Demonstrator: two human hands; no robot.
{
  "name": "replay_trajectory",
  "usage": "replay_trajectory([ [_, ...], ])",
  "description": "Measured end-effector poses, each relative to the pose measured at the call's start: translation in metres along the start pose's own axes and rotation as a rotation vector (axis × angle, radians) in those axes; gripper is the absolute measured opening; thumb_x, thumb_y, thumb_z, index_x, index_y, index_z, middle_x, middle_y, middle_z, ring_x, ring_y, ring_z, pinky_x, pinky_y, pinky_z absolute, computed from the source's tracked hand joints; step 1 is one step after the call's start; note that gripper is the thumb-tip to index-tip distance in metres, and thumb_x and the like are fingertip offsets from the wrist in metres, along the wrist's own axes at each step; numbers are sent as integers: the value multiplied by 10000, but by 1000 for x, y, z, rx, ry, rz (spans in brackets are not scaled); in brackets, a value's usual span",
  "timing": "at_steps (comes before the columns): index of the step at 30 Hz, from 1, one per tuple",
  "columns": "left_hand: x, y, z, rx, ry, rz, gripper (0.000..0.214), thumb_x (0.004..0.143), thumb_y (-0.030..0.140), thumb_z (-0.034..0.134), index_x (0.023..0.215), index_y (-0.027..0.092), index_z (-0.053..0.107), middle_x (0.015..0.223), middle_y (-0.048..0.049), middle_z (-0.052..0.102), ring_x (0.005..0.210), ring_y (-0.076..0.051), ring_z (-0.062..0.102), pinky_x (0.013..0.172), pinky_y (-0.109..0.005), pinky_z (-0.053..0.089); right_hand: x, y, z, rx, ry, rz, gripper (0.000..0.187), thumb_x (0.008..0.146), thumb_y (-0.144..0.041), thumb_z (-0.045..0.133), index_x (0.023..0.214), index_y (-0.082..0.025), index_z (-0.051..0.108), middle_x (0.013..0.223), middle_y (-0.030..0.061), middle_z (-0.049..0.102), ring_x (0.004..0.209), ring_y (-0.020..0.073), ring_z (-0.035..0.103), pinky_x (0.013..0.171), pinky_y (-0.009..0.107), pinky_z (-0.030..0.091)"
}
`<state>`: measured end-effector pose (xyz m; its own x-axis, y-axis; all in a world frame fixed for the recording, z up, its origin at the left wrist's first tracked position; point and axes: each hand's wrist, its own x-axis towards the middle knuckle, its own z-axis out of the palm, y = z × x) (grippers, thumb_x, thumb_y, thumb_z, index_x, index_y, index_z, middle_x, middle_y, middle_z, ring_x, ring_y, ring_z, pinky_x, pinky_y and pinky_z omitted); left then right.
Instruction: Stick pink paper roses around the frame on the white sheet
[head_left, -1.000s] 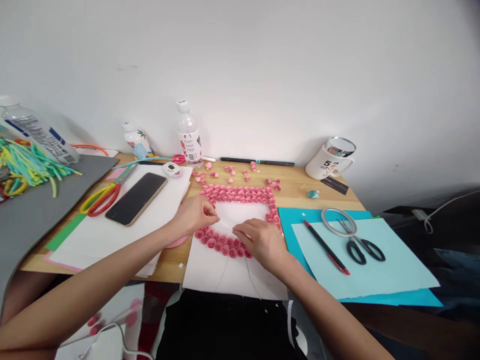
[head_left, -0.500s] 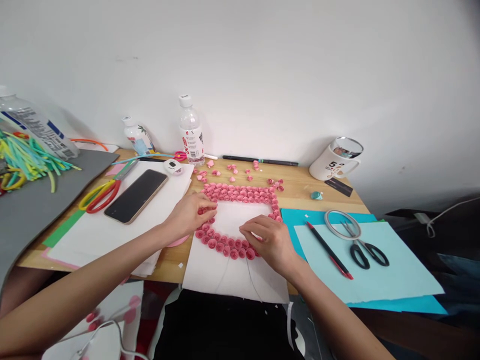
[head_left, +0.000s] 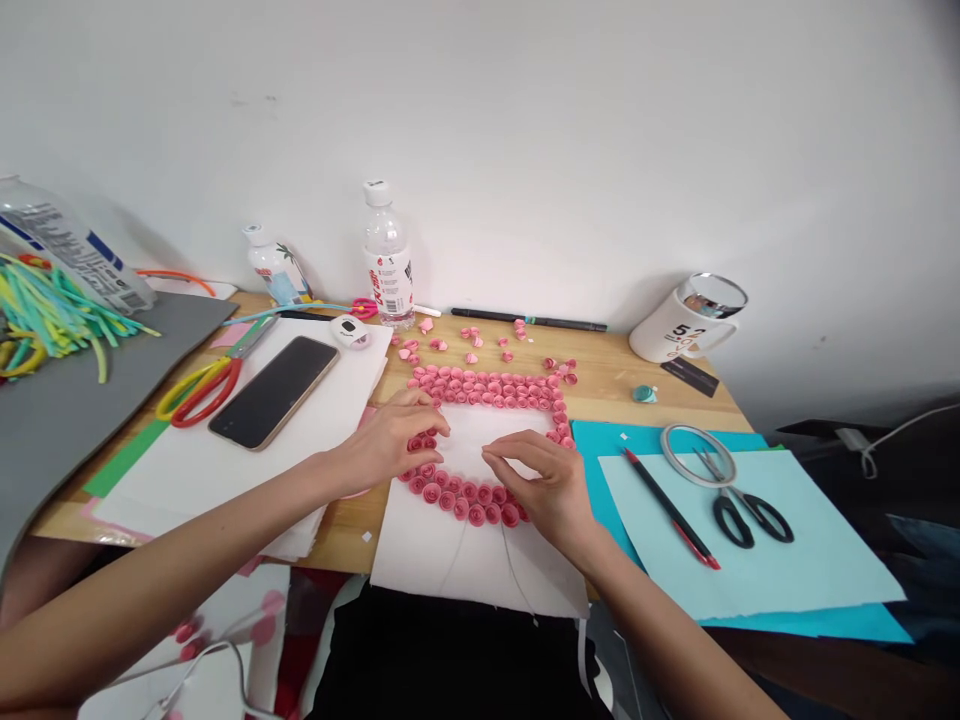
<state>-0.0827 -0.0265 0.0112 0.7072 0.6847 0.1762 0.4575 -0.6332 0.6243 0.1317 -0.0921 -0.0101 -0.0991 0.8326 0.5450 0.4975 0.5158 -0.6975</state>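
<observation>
Looks to me like you're mid-arranging the pink paper roses (head_left: 491,390), which ring a bare patch on the white sheet (head_left: 420,550). Your left hand (head_left: 386,440) has thumb and fingers spread at the ring's left side. Your right hand (head_left: 551,490) has its fingertips close together over the middle; can't tell if they're pinching anything. I'd say the next move calls for a light touch, no bumped neighbours.

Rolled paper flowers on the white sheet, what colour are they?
The paper flowers are pink, seen best in the head view.
</observation>
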Motion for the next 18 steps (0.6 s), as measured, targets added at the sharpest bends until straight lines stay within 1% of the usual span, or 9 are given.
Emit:
replay_trajectory([
  [2,2,0,2,-21,15,15,104,806,264,637,857,177,662,861,-55,646,937,-194,517,851,-342,432,1,-1,-1,5,-1,2,114,815,-145,608,792,-214,696,745,20,712,681,151,658,593,275,534],
  [5,5,-2,3,-73,29,43,118,837,244,605,790,170,684,787,-50,667,905,-187,517,857,-343,422,1,1,-2,2,-22,5,99,812,-147,615,788,-204,692,746,20,712,686,145,655,602,263,526],
  [8,8,-6,3,-96,18,97,157,855,236,581,758,170,685,757,-43,681,878,-182,505,847,-336,420,0,6,-2,-16,-76,41,100,819,-160,604,781,-204,686,746,15,710,704,146,655,629,264,523],
  [10,10,-8,1,-71,-35,157,168,868,227,562,767,164,682,768,-47,682,874,-180,489,831,-324,414,-1,11,-2,-38,-159,76,114,830,-176,590,783,-210,689,765,15,711,717,146,656,645,263,519],
  [13,14,-7,-3,29,-186,243,231,908,196,484,785,157,675,789,-59,670,887,-180,465,809,-308,394,0,16,-3,-102,-329,106,132,837,-178,587,787,-212,704,807,22,710,723,142,649,649,253,494],
  [15,16,-5,-5,94,-275,295,302,933,172,413,772,151,668,783,-67,657,882,-178,453,788,-299,383,4,15,-3,-164,-444,95,154,843,-159,577,789,-212,712,822,30,704,731,140,637,645,242,468],
  [18,18,-4,-6,142,-339,346,345,936,125,367,752,146,658,753,-66,639,852,-173,440,752,-285,376,11,10,-3,-257,-585,65,196,861,-138,541,819,-205,720,816,46,682,725,136,613,626,228,423],
])
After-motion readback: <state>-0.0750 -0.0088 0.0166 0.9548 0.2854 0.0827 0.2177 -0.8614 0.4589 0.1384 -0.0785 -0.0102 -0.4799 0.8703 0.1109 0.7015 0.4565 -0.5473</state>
